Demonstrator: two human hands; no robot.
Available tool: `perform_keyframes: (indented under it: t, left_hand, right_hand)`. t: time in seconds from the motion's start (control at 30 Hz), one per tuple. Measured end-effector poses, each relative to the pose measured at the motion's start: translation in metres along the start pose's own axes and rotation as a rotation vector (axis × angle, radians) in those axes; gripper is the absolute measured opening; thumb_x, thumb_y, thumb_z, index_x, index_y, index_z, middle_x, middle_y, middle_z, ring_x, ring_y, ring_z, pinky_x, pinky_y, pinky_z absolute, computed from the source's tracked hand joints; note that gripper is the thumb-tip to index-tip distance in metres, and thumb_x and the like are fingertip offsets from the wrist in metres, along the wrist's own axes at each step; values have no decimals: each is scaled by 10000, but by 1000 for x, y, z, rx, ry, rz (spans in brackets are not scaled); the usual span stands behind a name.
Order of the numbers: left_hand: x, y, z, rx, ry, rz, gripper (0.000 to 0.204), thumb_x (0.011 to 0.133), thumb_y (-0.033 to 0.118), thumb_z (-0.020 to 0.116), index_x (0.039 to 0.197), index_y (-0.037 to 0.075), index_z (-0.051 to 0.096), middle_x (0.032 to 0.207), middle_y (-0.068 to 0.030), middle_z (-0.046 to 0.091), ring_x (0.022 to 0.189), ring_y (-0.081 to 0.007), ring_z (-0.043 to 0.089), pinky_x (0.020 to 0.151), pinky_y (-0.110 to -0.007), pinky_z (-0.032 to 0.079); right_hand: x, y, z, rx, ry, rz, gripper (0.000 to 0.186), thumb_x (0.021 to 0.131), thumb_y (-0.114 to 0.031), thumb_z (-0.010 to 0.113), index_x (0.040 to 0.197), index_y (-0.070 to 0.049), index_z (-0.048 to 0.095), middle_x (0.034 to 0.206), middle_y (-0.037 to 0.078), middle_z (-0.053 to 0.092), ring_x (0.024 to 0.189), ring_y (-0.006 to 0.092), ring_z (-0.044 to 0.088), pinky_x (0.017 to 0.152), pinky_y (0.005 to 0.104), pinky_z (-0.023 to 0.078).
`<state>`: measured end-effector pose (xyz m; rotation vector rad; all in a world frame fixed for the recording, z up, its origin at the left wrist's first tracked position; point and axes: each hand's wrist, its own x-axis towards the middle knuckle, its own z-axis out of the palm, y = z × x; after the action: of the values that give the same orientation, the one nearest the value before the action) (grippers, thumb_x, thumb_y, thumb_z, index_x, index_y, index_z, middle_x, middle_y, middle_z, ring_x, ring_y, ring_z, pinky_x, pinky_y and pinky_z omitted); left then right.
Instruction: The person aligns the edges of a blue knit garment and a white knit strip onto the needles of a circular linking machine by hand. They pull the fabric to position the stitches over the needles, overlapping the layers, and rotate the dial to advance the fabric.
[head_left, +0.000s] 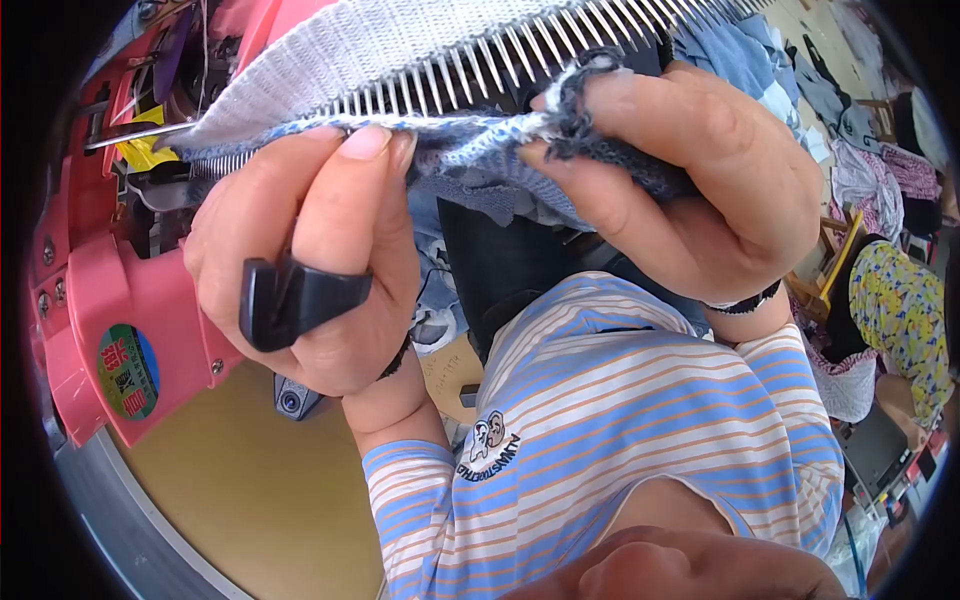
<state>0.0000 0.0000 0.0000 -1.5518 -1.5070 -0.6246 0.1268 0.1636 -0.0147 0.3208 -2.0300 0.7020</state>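
Note:
A pale grey ribbed knit piece hangs on a curved row of metal pins at the top. Below the pins runs a blue-and-white knit edge, with darker blue-grey knit folded beneath it. My left hand pinches that edge between thumb and fingers, close under the pins. On one of its fingers sits a black ring-shaped tool. The frayed dark grey and white end of the knit is pinched in my right hand, whose other fingers curl behind the fabric.
A pink machine frame with a round sticker stands at the left, beside a yellow piece and a thin metal rod. Clothes lie heaped at the right, where another person's patterned garment shows. A cardboard box is below.

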Motion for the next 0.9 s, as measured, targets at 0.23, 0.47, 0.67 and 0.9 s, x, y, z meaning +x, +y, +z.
perform_keyframes:
  t: [0.23, 0.47, 0.67, 0.9]
  left_hand:
    - [-2, 4, 6, -90, 38, -76, 93, 775, -18, 676, 844, -50, 622, 838, -145, 598, 650, -165, 578, 498, -208, 474]
    - [-31, 13, 8, 36, 117, 6, 98, 783, 46, 691, 842, -4, 631, 831, -114, 589, 642, -175, 572, 512, -231, 458]
    - [-42, 25, -1, 229, 34, -60, 116, 770, 75, 711, 865, 59, 645, 836, -56, 594, 702, -176, 573, 604, -264, 466]
    - [-40, 35, -1, 81, 72, -129, 87, 762, 94, 718, 839, 97, 676, 815, -37, 612, 703, -172, 579, 619, -268, 458]
  right_hand:
    - [5, -9, -16, -46, -110, -9, 368, 590, 59, 752, 923, 69, 596, 633, 113, 553, 516, 163, 511, 446, 244, 372]
    - [0, -36, -12, -183, -224, 183, 350, 606, 101, 743, 924, 78, 598, 750, 125, 602, 641, 153, 567, 564, 229, 435]
    - [-2, -42, -3, -285, -257, 348, 338, 614, 130, 740, 919, 79, 604, 840, 127, 630, 735, 145, 597, 653, 217, 471]
    - [-2, -32, -1, -70, -149, 119, 267, 642, 104, 736, 875, 61, 613, 792, 73, 621, 693, 89, 576, 608, 181, 450]
